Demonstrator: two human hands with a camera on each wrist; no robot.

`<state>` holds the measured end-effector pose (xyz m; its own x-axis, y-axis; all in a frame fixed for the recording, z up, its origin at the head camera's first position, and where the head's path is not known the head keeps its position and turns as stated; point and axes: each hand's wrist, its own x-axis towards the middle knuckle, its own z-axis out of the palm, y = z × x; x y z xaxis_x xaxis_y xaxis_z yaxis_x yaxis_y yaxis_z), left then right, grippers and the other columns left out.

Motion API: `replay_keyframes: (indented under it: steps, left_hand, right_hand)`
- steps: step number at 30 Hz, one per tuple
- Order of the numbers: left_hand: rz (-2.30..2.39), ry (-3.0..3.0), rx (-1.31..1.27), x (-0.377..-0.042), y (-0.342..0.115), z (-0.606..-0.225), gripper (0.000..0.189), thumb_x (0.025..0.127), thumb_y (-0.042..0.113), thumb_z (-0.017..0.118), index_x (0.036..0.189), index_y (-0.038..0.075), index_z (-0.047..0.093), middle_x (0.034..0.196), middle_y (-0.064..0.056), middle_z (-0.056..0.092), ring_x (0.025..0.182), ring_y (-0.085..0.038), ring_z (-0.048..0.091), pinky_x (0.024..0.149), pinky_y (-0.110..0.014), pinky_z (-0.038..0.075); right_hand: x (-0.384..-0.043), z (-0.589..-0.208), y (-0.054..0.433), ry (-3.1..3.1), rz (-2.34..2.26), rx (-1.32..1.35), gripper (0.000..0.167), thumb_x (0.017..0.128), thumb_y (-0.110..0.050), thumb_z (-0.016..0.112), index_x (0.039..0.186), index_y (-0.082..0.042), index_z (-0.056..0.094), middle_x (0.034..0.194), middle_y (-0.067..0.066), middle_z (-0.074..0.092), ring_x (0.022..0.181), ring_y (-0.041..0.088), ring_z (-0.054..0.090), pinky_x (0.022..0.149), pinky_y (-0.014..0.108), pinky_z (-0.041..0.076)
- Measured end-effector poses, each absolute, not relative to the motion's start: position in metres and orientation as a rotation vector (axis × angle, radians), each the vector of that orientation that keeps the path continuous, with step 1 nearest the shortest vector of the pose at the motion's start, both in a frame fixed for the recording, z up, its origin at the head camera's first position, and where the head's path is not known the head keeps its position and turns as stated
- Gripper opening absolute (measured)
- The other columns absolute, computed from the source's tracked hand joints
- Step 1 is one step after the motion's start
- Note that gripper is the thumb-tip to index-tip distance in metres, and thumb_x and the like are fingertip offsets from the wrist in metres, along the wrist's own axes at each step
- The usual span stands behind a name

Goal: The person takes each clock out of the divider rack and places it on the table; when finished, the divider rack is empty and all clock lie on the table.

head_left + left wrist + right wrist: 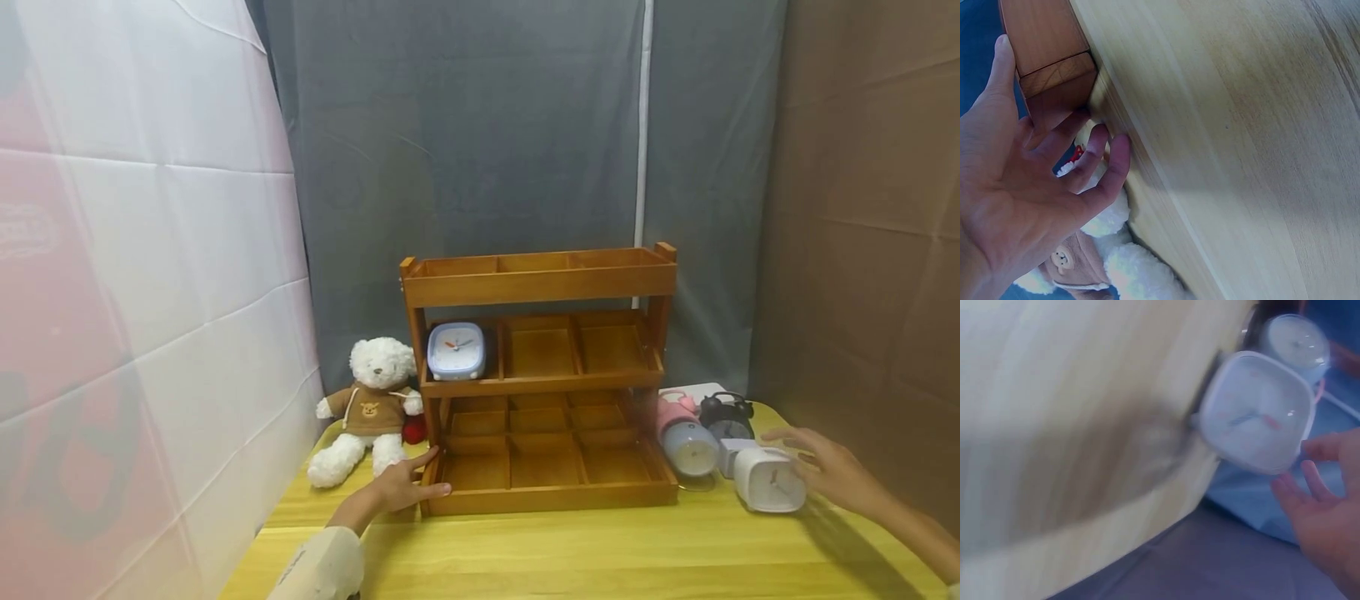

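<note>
A tiered wooden organizer shelf (pixel 550 502) stands on the table. My left hand (pixel 396 486) grips its lower left front corner between thumb and fingers; in the left wrist view the other fingers of that hand (pixel 1035 181) curl loosely beside the wooden corner (pixel 1060 75). A square white alarm clock (pixel 770 481) stands right of the shelf. Beside the clock is my right hand (pixel 832 471), its fingers spread at the clock's edge; the blurred right wrist view shows the fingertips near the white clock (pixel 1257 412), and contact is hard to tell. A blue alarm clock (pixel 456 351) sits in the middle tier's left compartment.
A white teddy bear (pixel 378 367) in a brown hoodie sits left of the shelf, a red item (pixel 414 429) beside it. Behind the white clock cluster a grey-blue round clock (pixel 690 450), a black twin-bell clock (pixel 727 415), a pink clock (pixel 675 406) and a white box (pixel 731 457).
</note>
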<state>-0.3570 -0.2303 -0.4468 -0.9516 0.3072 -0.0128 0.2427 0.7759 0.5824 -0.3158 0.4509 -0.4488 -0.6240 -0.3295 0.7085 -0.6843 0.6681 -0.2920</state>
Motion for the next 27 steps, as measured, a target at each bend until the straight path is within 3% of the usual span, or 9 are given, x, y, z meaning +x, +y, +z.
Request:
replay_keyframes:
  steps: [3, 9, 11, 14, 17, 20, 24, 27]
  left_hand:
    - [0.914, 2.861, 0.446, -0.357, -0.231, -0.446, 0.090, 0.090, 0.049, 0.079, 0.160, 0.008, 0.041, 0.143, -0.035, 0.055, 0.122, -0.044, 0.064, 0.103, -0.058, 0.050]
    - [0.920, 2.863, 0.452, -0.356, -0.230, -0.445, 0.089, 0.091, 0.048, 0.079, 0.160, 0.008, 0.041, 0.143, -0.035, 0.055, 0.122, -0.044, 0.065, 0.103, -0.058, 0.051]
    - [0.916, 2.863, 0.449, -0.356, -0.230, -0.445, 0.089, 0.091, 0.049, 0.079, 0.160, 0.008, 0.041, 0.143, -0.035, 0.055, 0.122, -0.044, 0.065, 0.103, -0.058, 0.051]
    - [0.910, 2.861, 0.445, -0.356, -0.230, -0.447, 0.089, 0.091, 0.049, 0.079, 0.160, 0.009, 0.040, 0.143, -0.035, 0.055, 0.122, -0.044, 0.064, 0.103, -0.058, 0.050]
    - [0.916, 2.858, 0.443, -0.357, -0.230, -0.448, 0.089, 0.091, 0.049, 0.079, 0.160, 0.009, 0.040, 0.144, -0.035, 0.054, 0.123, -0.045, 0.064, 0.103, -0.058, 0.050]
    - [0.923, 2.858, 0.447, -0.357, -0.230, -0.448, 0.089, 0.091, 0.049, 0.079, 0.160, 0.008, 0.040, 0.144, -0.035, 0.054, 0.122, -0.044, 0.064, 0.103, -0.057, 0.051]
    - [0.929, 2.857, 0.454, -0.356, -0.231, -0.446, 0.090, 0.091, 0.049, 0.079, 0.160, 0.007, 0.040, 0.144, -0.035, 0.054, 0.122, -0.045, 0.064, 0.103, -0.058, 0.051]
    - [0.935, 2.852, 0.465, -0.354, -0.230, -0.445, 0.089, 0.091, 0.048, 0.079, 0.160, 0.007, 0.040, 0.144, -0.036, 0.053, 0.122, -0.045, 0.064, 0.103, -0.059, 0.050]
  right_hand:
    - [-0.317, -0.434, 0.443, -2.254, 0.681, 0.751, 0.045, 0.077, 0.018, 0.077, 0.118, 0.001, 0.070, 0.117, -0.013, 0.070, 0.114, -0.020, 0.050, 0.088, 0.001, 0.043]
    - [-0.315, -0.406, 0.422, -2.347, 0.616, 0.659, 0.038, 0.083, 0.003, 0.082, 0.119, -0.007, 0.072, 0.118, 0.016, 0.073, 0.104, 0.000, 0.066, 0.081, 0.014, 0.055]
    - [-0.315, -0.398, 0.414, -2.356, 0.639, 0.672, 0.039, 0.084, 0.004, 0.082, 0.120, -0.007, 0.072, 0.118, 0.019, 0.073, 0.105, -0.001, 0.066, 0.082, 0.015, 0.056]
    - [-0.317, -0.387, 0.402, -2.347, 0.682, 0.721, 0.040, 0.084, 0.005, 0.081, 0.121, -0.006, 0.072, 0.117, 0.018, 0.073, 0.107, -0.008, 0.062, 0.086, 0.005, 0.049]
    - [-0.319, -0.374, 0.389, -2.365, 0.707, 0.727, 0.038, 0.087, 0.002, 0.081, 0.122, -0.007, 0.072, 0.117, 0.017, 0.074, 0.106, -0.010, 0.061, 0.086, 0.007, 0.050]
    - [-0.321, -0.363, 0.376, -2.380, 0.687, 0.717, 0.037, 0.088, -0.003, 0.082, 0.123, -0.010, 0.072, 0.117, 0.014, 0.075, 0.104, 0.002, 0.069, 0.084, 0.016, 0.057]
    - [-0.323, -0.350, 0.358, -2.386, 0.675, 0.737, 0.036, 0.091, -0.008, 0.081, 0.126, -0.012, 0.071, 0.121, 0.014, 0.074, 0.103, 0.031, 0.075, 0.082, 0.035, 0.063]
    - [-0.325, -0.342, 0.346, -2.376, 0.681, 0.767, 0.038, 0.092, -0.010, 0.081, 0.128, -0.014, 0.071, 0.124, 0.012, 0.074, 0.105, 0.036, 0.074, 0.083, 0.036, 0.063]
